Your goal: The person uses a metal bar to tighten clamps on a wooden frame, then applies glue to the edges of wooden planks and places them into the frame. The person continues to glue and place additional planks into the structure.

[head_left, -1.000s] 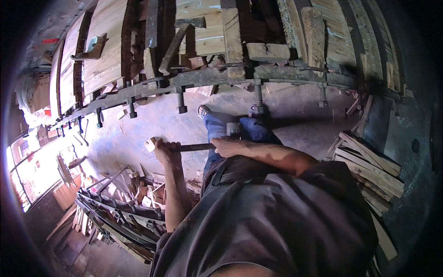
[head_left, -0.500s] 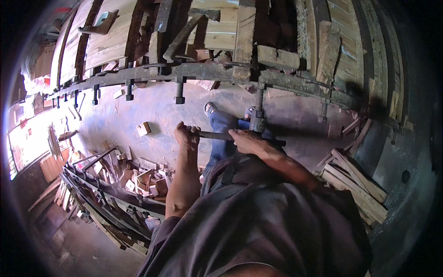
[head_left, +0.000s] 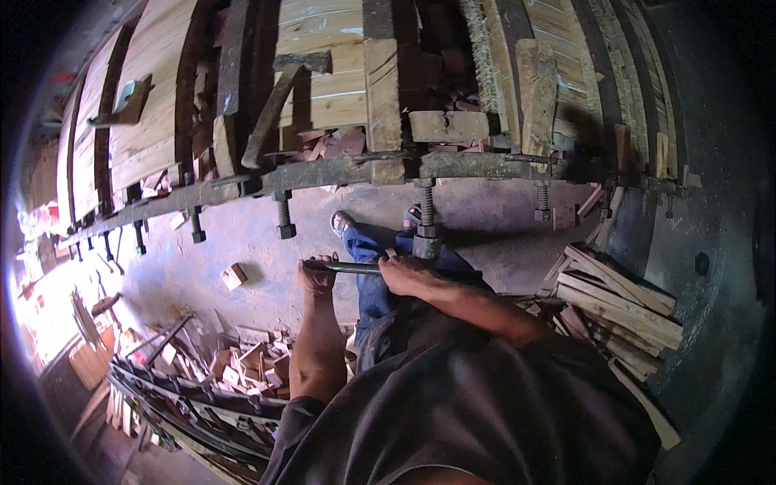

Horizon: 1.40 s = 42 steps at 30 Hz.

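Note:
My left hand (head_left: 317, 275) is closed round the left end of a dark metal bar (head_left: 356, 268). My right hand (head_left: 400, 275) grips the same bar further right, close to a metal socket (head_left: 427, 245). That socket sits at the lower end of a threaded clamp bolt (head_left: 426, 200), and the bar appears to meet it behind my right hand; the joint is hidden. The bolt passes through a long metal clamp rail (head_left: 323, 171) along the near edge of the wooden panels (head_left: 319, 32).
On the panels rest a hatchet-like tool (head_left: 275, 113), a wood block (head_left: 449, 126) and a hand plane (head_left: 125, 105). More bolts (head_left: 284, 217) jut from the rail. Offcuts (head_left: 250, 364) and a metal rack (head_left: 194, 404) lie left; stacked boards (head_left: 622, 311) are at right.
The view has shifted, so the bench sits lower and further left in the picture. The bar lies nearly level, and both hands keep hold of it.

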### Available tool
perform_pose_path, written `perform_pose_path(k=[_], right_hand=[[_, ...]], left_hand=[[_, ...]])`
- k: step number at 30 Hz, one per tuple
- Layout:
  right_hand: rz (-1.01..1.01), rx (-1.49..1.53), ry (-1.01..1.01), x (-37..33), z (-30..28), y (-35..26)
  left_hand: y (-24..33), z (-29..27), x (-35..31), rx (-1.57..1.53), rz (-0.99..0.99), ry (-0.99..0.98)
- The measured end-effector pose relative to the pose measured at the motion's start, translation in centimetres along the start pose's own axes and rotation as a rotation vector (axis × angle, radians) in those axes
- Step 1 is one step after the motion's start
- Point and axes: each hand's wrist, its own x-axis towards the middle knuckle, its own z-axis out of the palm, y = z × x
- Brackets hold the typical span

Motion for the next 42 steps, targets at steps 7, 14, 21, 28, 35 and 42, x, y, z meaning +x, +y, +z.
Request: perform_pose_path(k=[7, 14, 21, 28, 35, 42], right_hand=[[-0.255, 0.095, 0.260, -0.5, 1.6, 2.5], [-0.309, 0.187, 0.196, -4.2, -0.8, 2.8], [-0.228, 0.017, 0.254, -1.6, 1.2, 2.8], [-0.318, 0.208, 0.188, -2.0, -1.9, 2.2], [-0.260, 0.196, -0.154, 1.8, -3.3, -4.4], [-0.335, 0.199, 0.022, -0.3, -3.2, -4.2]], left_hand=[[1.2, 9.0, -12.8, 0.133, -0.044, -0.446], [-0.4, 8.2, -17.8, 0.128, -0.003, -0.230], [1.8, 1.8, -9.0, 0.492, 0.187, -0.200], [-0.5, 8.1, -18.4, 0.203, 0.050, -0.307], [-1.9, 8.0, -18.1, 0.121, 0.195, -0.225], [-2.1, 8.3, -18.4, 0.178, 0.369, -0.236]])
